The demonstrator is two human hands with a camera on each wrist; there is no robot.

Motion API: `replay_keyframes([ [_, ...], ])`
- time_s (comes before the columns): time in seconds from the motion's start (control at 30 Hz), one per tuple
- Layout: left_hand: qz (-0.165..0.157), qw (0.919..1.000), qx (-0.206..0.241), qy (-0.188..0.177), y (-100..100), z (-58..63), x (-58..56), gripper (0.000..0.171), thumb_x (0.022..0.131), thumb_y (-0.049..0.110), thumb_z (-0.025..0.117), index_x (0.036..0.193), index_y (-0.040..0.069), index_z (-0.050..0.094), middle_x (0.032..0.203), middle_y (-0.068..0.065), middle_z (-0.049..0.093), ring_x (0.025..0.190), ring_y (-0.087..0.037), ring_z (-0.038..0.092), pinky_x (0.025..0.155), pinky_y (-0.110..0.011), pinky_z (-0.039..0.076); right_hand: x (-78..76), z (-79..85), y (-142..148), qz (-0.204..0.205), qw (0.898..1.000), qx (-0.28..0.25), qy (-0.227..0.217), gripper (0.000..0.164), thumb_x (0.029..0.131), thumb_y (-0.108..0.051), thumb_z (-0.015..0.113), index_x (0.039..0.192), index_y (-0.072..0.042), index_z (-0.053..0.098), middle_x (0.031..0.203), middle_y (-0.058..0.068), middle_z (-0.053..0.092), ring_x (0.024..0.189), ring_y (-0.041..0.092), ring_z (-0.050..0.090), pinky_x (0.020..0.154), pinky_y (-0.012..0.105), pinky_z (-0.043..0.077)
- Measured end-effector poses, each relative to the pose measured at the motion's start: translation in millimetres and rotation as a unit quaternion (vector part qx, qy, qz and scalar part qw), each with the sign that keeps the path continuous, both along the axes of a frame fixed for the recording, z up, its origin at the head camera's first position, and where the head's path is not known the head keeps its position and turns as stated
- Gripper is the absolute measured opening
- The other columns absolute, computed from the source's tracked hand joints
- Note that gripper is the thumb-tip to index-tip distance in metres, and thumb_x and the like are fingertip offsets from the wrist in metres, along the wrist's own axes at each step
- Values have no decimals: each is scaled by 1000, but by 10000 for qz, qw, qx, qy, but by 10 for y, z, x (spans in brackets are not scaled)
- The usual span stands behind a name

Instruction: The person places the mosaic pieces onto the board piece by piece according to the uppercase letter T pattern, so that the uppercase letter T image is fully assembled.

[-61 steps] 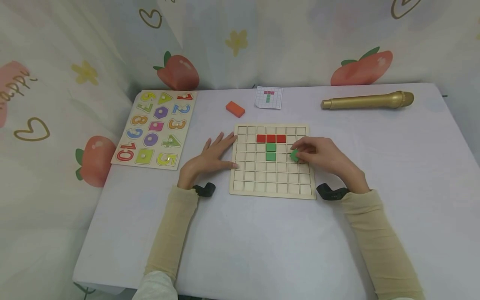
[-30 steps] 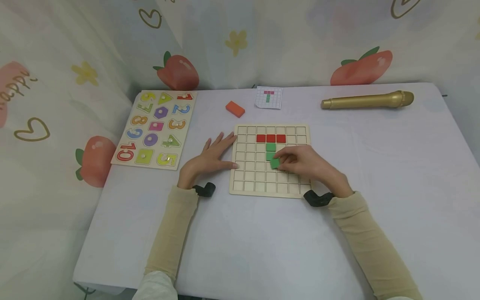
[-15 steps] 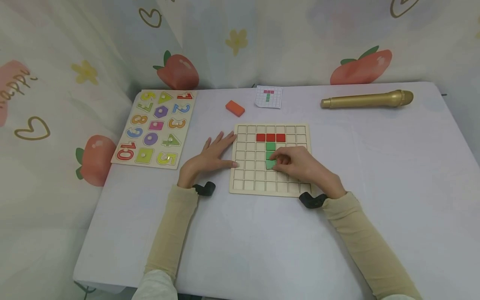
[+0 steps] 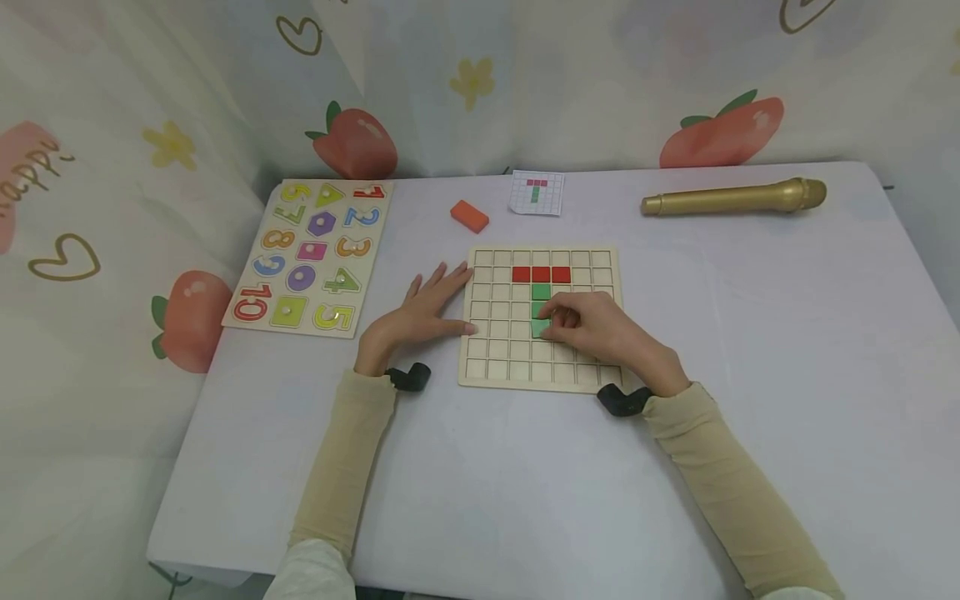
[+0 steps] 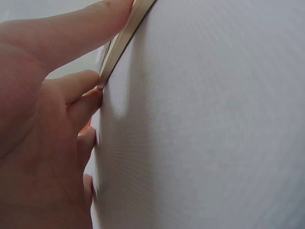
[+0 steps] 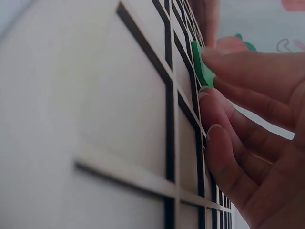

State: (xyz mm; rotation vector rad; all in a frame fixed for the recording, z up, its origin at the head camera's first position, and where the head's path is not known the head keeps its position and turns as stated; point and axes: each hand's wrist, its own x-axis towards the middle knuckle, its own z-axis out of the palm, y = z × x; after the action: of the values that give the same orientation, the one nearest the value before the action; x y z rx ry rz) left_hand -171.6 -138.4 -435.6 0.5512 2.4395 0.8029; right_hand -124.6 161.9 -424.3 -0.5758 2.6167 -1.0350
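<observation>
My right hand (image 4: 600,325) pinches a square green tile (image 4: 537,329) between thumb and finger at a cell of the wooden grid board (image 4: 502,375). In the right wrist view this tile (image 6: 202,67) stands partly proud of the grid, slightly tilted, with the other fingertips close to the board. Directly above it in the same column are two green tiles (image 4: 541,292), the lower one partly covered by my fingers. Three red tiles (image 4: 542,274) form a row at the column's top. My left hand (image 4: 416,321) lies spread, its thumb and a fingertip touching the board's left edge.
Behind the board lie an orange block (image 4: 469,217) and a grid card (image 4: 537,193) printed with a red and green T. A gold microphone (image 4: 731,198) rests at the back right. Left of my left hand is a number-and-shape puzzle board (image 4: 330,258).
My right hand has carried the green tile leftward from the board's right side to the cell beneath the other green tiles, staying there over the last half second. My left hand has not moved.
</observation>
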Motion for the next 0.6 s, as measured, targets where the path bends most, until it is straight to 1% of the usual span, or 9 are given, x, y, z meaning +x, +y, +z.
replay_keyframes([
  [0.13, 16, 10000, -37, -34, -1, -8, -7, 95, 93, 47, 72, 167, 25, 17, 174, 9, 6, 160, -14, -12, 129, -41, -17, -5, -12, 8, 109, 9999, -40, -12, 22, 90, -14, 80, 111, -10, 73, 82, 0, 64, 74, 16, 57, 69, 28, 50],
  [0.37, 61, 9999, -70, -73, -15, -38, -1, 96, 93, 46, 73, 167, 24, 16, 174, 8, 6, 161, -15, -12, 129, -43, -16, -43, -43, 9, 94, 9999, -38, 86, 15, 95, -13, 72, 110, -12, 74, 83, -1, 65, 76, 16, 57, 72, 29, 49],
  [0.5, 40, 9999, -121, -59, -26, -33, 1, 95, 93, 47, 72, 167, 25, 15, 174, 9, 5, 161, -15, -12, 129, -43, -16, -53, -32, -3, 125, 9999, -33, 7, 15, 97, -16, 72, 111, -12, 73, 82, -1, 64, 75, 15, 56, 71, 29, 48],
  [0.6, -16, 10000, -18, -62, -13, -34, -7, 95, 93, 45, 72, 167, 24, 16, 174, 7, 6, 161, -16, -12, 129, -44, -16, -41, -20, 3, 102, 9999, -21, -124, 16, 98, -20, 71, 112, -12, 72, 83, -1, 63, 75, 16, 55, 70, 30, 48],
])
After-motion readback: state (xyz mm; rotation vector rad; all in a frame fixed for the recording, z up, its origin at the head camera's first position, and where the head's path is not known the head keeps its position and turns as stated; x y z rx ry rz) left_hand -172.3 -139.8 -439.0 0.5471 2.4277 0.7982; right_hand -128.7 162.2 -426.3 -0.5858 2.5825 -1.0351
